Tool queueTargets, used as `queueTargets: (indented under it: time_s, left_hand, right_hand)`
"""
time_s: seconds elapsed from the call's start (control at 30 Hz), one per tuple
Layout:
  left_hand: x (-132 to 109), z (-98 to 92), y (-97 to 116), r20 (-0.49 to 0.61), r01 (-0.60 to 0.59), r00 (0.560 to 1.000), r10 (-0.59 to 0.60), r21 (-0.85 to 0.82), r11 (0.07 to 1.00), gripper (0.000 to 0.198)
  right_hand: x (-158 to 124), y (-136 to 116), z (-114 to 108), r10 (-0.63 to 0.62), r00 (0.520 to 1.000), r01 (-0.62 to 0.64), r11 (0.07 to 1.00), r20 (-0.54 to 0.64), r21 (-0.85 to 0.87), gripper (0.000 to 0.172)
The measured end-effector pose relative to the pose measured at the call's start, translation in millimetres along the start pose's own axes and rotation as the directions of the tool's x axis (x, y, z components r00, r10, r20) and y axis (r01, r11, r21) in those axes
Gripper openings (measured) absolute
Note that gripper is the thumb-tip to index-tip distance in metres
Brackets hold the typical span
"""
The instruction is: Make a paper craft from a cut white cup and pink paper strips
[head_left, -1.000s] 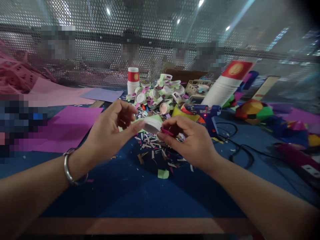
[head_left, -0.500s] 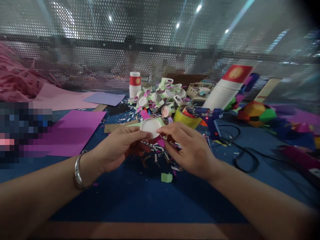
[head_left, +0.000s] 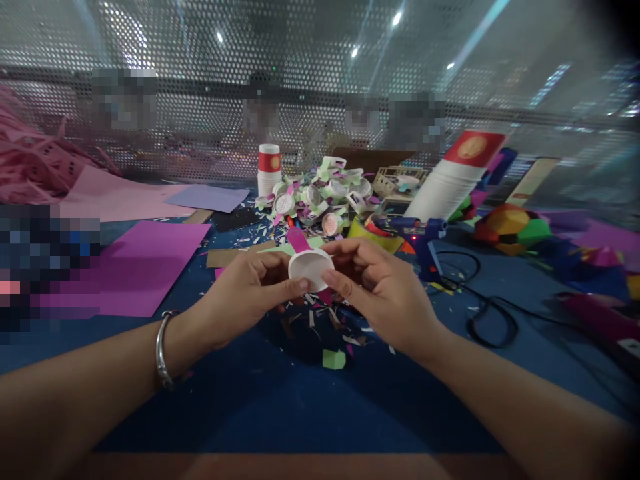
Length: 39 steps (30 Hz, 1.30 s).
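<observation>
Between my two hands is a shallow round white paper cup bottom point(head_left: 311, 268), its hollow side tilted toward me. A magenta paper strip point(head_left: 299, 240) sticks out above it and its other end shows below. My left hand point(head_left: 255, 280) pinches the left rim, thumb on the front. From the other side my right hand point(head_left: 377, 283) grips the right rim, thumb pressed on the face and fingers behind. Both sets of fingertips are partly hidden by the disc. Paper scraps point(head_left: 320, 317) and a green paper piece point(head_left: 333, 359) lie on the blue table point(head_left: 300, 407) underneath.
Behind my hands rises a pile of similar white discs with paper strips point(head_left: 333, 190). A cup stack point(head_left: 270, 170) and a larger tilted one point(head_left: 445, 180) flank it. The corded glue gun point(head_left: 425, 243) stands right; magenta sheets point(head_left: 135, 267) lie left.
The white cup bottom has shifted slightly right and down toward me. My right hand has moved from touching its edge to a thumb grip on its face. More of the magenta strip shows.
</observation>
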<state>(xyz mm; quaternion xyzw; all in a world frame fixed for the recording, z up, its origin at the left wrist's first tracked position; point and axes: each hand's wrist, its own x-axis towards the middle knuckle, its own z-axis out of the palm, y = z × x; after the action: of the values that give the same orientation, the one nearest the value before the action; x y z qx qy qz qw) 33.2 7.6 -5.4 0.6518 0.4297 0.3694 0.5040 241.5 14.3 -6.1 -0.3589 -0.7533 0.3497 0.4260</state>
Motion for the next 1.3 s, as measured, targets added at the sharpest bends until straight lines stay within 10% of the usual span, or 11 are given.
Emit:
queueTargets:
  time_s: [0.4, 0.9, 1.1, 1.3]
  left_hand:
    - [-6, -2.3, 5, -0.077, -0.175, 0.970, 0.231, 0.436, 0.883, 0.021]
    - [-6, -0.9, 6, -0.077, -0.273, 0.936, 0.344, 0.458, 0.846, 0.012]
    - [-9, -0.1, 9, 0.053, -0.118, 0.992, 0.116, 0.033, 0.992, 0.020]
    - [-8, -6.0, 17, 0.161, 0.050, 0.987, 0.012, -0.375, 0.926, 0.002]
  right_hand:
    - [-2, -1, -3, -0.074, 0.997, 0.074, 0.982, 0.008, -0.171, 0.019]
    - [-3, 1, -3, -0.282, 0.959, 0.267, 0.925, -0.019, -0.269, 0.015]
    - [-4, -5, -2, -0.299, 0.952, 0.274, 0.922, -0.057, -0.273, 0.019]
    - [-4, -8, -6, -0.379, 0.925, 0.361, 0.895, -0.017, -0.263, 0.022]
